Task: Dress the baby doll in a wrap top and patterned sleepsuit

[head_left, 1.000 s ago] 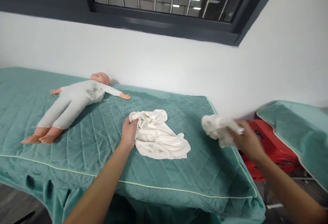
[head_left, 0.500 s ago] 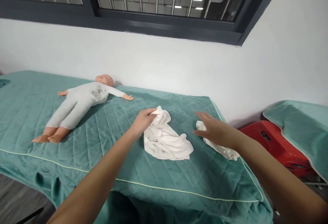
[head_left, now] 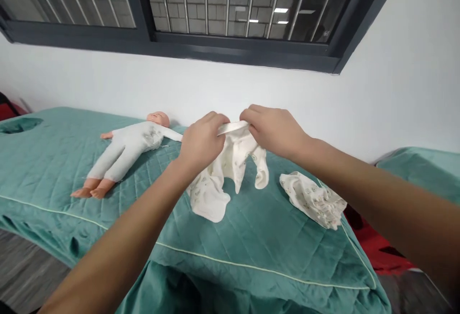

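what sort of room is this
Probably a childcare training room, though I can't be certain: a baby doll lies on a quilted green bed, and a small white garment is held up over that bed.

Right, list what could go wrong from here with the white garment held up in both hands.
1. The white garment hangs from a short stretch of edge between the left hand and the right hand; if either grip slips, it may flop or twist.
2. The crumpled patterned cloth lies near the right-hand edge of the green cover, so a stray brush of the right forearm could push it off.
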Demonstrator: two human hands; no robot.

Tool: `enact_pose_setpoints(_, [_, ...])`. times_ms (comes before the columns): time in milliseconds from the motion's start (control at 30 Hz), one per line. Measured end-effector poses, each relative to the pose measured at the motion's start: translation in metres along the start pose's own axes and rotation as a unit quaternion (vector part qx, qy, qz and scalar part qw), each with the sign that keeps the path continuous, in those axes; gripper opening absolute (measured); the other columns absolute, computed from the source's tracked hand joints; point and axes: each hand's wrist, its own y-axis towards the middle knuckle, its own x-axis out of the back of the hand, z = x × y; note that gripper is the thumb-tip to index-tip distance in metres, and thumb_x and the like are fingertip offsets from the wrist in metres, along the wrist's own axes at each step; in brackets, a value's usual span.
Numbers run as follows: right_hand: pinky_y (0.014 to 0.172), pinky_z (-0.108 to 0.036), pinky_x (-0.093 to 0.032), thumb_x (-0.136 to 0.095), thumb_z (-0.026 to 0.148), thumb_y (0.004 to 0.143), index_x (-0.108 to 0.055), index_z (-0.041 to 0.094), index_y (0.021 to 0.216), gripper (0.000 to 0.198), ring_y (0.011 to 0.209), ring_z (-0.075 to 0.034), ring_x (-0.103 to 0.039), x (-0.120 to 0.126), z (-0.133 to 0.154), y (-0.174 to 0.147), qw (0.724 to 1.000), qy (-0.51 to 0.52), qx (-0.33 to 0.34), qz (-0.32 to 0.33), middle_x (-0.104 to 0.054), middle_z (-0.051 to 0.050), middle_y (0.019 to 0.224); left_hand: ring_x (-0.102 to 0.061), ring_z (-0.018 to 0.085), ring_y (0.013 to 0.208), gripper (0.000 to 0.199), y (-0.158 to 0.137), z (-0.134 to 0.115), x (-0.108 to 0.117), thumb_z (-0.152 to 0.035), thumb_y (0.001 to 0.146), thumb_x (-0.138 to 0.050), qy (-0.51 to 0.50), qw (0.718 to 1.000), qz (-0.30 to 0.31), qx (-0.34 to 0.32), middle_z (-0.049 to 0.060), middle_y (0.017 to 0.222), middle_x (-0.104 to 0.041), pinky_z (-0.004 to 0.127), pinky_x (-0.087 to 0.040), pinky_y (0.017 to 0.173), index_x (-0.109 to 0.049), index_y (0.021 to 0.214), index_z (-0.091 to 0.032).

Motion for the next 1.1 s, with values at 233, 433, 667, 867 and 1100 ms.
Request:
enact_pose_setpoints(233, [0.062,-0.027,-0.035,-0.043,-0.001,0.073,-0.065,0.025,0.099,0.042,0.079,-0.018,-0.059,-0.008,-0.022,-0.051,0.983,0.038,-0.109,0.140,-0.069,-0.001,0.098,-0.067,0.024,0.098,0.031,-0.063,0.056,0.000,-0.015,0.079,-0.049,0.099,0.986,0.035,0.128,0.003,0.109,-0.074,0.031,-0.050,0.081,-0.071,0.098,-0.025])
enact_pose_setpoints(433, [0.059,-0.026,-0.044,-0.050,0.022,0.082,-0.070,0.025,0.099,0.026,0.074,-0.016,-0.063,-0.019,-0.014,-0.067,0.881,0.366,-0.283,0.092,-0.071,-0.001,0.097,-0.067,0.020,0.100,0.034,-0.050,0.057,0.016,-0.020,0.078,-0.049,-0.049,0.984,-0.007,0.173,-0.001,0.108,-0.075,0.027,-0.052,0.088,-0.071,0.104,-0.024])
enact_pose_setpoints(667, [0.058,-0.024,-0.044,-0.057,0.027,0.077,-0.071,0.022,0.103,0.030,0.069,-0.015,-0.059,-0.053,-0.038,-0.096,0.794,0.481,-0.371,0.038,-0.067,0.000,0.083,-0.067,0.024,0.091,0.029,-0.037,0.069,0.043,-0.038,0.082,-0.053,0.096,0.976,0.054,0.189,0.002,0.093,-0.075,0.030,-0.050,0.079,-0.072,0.097,-0.023])
enact_pose_setpoints(867, [0.062,-0.028,-0.047,-0.055,0.032,0.083,-0.069,0.019,0.092,0.021,0.074,-0.020,-0.064,-0.091,-0.059,-0.090,0.788,0.467,-0.361,0.174,-0.070,-0.004,0.085,-0.067,0.030,0.084,0.032,-0.024,0.104,0.018,-0.047,0.084,-0.053,0.289,0.898,0.276,0.184,0.009,0.092,-0.073,0.037,-0.050,0.072,-0.069,0.094,-0.022])
enact_pose_setpoints(1100, [0.107,-0.042,-0.037,-0.046,0.013,0.089,-0.059,0.011,0.124,0.038,0.126,-0.031,-0.050,-0.165,0.002,-0.052,0.945,0.132,-0.272,0.127,-0.058,-0.017,0.136,-0.060,0.031,0.113,0.046,-0.055,0.110,-0.082,-0.004,0.086,-0.042,0.334,0.909,0.240,0.068,0.018,0.127,-0.062,0.040,-0.051,0.086,-0.057,0.127,-0.015])
